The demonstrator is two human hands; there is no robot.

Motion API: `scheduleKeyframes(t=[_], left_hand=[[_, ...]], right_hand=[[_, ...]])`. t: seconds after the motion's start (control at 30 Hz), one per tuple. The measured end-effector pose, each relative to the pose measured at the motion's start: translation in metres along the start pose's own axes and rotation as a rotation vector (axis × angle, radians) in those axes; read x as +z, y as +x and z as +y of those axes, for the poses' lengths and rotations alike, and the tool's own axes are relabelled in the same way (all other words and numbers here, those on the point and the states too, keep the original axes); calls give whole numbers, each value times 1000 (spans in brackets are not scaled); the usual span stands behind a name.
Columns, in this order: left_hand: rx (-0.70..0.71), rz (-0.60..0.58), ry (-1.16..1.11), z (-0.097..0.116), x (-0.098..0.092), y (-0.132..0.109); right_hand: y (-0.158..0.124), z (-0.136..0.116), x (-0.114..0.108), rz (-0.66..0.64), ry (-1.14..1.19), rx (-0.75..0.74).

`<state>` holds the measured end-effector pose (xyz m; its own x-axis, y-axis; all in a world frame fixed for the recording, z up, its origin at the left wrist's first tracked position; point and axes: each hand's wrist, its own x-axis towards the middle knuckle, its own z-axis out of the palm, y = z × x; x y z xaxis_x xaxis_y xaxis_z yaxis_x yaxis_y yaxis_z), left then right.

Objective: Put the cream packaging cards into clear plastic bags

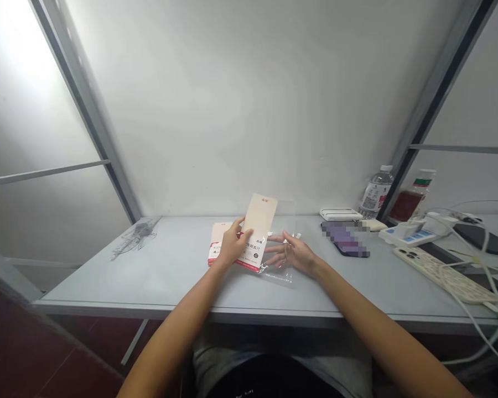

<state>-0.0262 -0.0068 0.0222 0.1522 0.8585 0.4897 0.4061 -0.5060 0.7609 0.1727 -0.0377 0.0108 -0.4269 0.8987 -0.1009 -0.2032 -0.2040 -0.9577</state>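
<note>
My left hand (233, 243) is closed around a cream card (260, 215) with black print and a red bottom edge, thumb across its front. The card stands tilted above the table. Right of it is a clear plastic bag (288, 271) with a small white slider; whether the card is inside or in front of it I cannot tell. My right hand (296, 251) holds the bag's right side, its spread fingers showing through the film and its thumb at the edge. Beside my left hand lies a stack of similar cards (216, 235), partly covered by that hand.
Crumpled clear film (136, 236) lies on the left of the grey table (170, 276). To the right are a phone (346, 240), a white device (340, 214), a water bottle (377, 192), a red-liquid bottle (413, 196), a power strip (415, 232), a patterned phone case (444, 273) and cables.
</note>
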Motion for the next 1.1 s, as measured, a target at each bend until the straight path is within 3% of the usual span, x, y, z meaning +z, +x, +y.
scheduleKeyframes(t=[0.5, 0.87, 1.1], left_hand=[[50, 7, 78, 3, -3, 1], [19, -16, 3, 0, 6, -3], [74, -116, -129, 6, 16, -9]], right_hand=[[-3, -1, -1, 12, 9, 23], [4, 6, 4, -28, -4, 29], [6, 13, 12, 60, -36, -11]])
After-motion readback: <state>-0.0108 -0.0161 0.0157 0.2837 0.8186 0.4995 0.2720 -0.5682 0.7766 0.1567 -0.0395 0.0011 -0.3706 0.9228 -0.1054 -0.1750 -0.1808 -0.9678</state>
